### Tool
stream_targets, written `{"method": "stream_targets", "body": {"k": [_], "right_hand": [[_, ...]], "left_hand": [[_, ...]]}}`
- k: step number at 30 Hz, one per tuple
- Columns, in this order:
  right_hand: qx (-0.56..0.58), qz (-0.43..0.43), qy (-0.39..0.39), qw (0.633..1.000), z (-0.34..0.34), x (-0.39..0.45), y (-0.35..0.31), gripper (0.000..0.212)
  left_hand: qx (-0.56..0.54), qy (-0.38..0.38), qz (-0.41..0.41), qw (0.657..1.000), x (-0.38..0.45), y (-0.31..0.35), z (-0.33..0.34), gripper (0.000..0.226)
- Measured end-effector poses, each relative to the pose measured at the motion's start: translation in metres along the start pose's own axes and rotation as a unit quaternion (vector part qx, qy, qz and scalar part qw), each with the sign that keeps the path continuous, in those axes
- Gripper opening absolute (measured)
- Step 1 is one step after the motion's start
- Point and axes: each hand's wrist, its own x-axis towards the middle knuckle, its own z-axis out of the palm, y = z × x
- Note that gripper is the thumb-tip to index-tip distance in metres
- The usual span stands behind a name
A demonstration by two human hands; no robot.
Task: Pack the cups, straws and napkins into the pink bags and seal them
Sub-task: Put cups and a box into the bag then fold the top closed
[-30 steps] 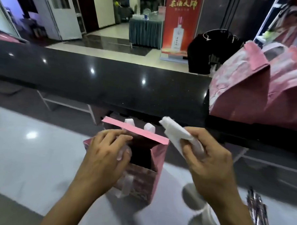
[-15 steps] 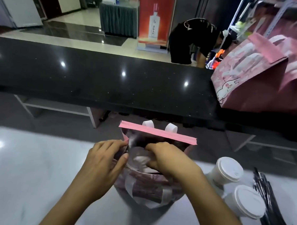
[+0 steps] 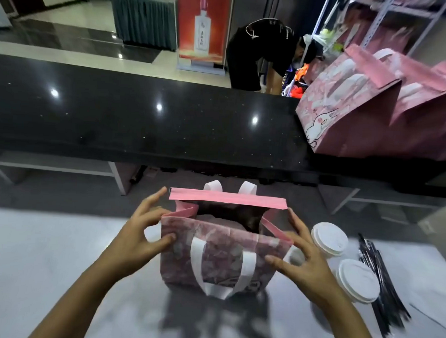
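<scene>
Nearest on the pale counter [image 3: 47, 250], the open pink bag [image 3: 220, 255] is pinched at its near top corners, by the left hand [image 3: 137, 238] at the left gusset and the right hand [image 3: 302, 256] at the right, the other fingers spread. Being thin, light paper that creases readily, it is best held at the stiffer folded rim. Just right stand two lidded cups [image 3: 328, 238] and black straws [image 3: 380, 283]; farther off, sealed bags [image 3: 367, 111] are seen on the dark ledge [image 3: 142, 119].

Both hands on the open pink bag [image 3: 220, 255] — left hand [image 3: 137, 238] and right hand [image 3: 303, 259] pinching its sides — two lidded cups [image 3: 330, 238] just right.
</scene>
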Motion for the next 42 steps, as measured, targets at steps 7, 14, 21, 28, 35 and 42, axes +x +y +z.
{"method": "stream_targets", "body": {"k": [7,14,21,28,35,42], "right_hand": [[0.051,0.034,-0.015,0.998,0.006,0.045,0.003,0.039],[0.111,0.019,0.100,0.989,0.010,0.058,0.013,0.038],[0.122,-0.024,0.125,0.984,0.013,0.062,0.007,0.059],[-0.217,-0.163,0.071,0.960,0.008,0.064,-0.001,0.023],[-0.323,-0.257,0.086,0.907,0.039,0.068,-0.032,0.017],[-0.393,-0.340,0.024,0.854,0.078,0.075,-0.049,0.020]], "left_hand": [[-0.097,-0.027,-0.013,0.995,0.040,0.002,0.003,0.021],[-0.130,0.102,-0.025,0.986,0.040,0.001,0.019,0.034],[-0.076,0.083,0.018,0.994,0.039,0.015,0.010,0.063],[0.137,0.065,0.108,0.982,0.038,0.019,0.011,0.022],[0.158,0.080,0.124,0.976,0.035,0.025,0.014,0.027],[0.256,0.059,0.185,0.947,0.041,0.032,0.028,0.016]]}}
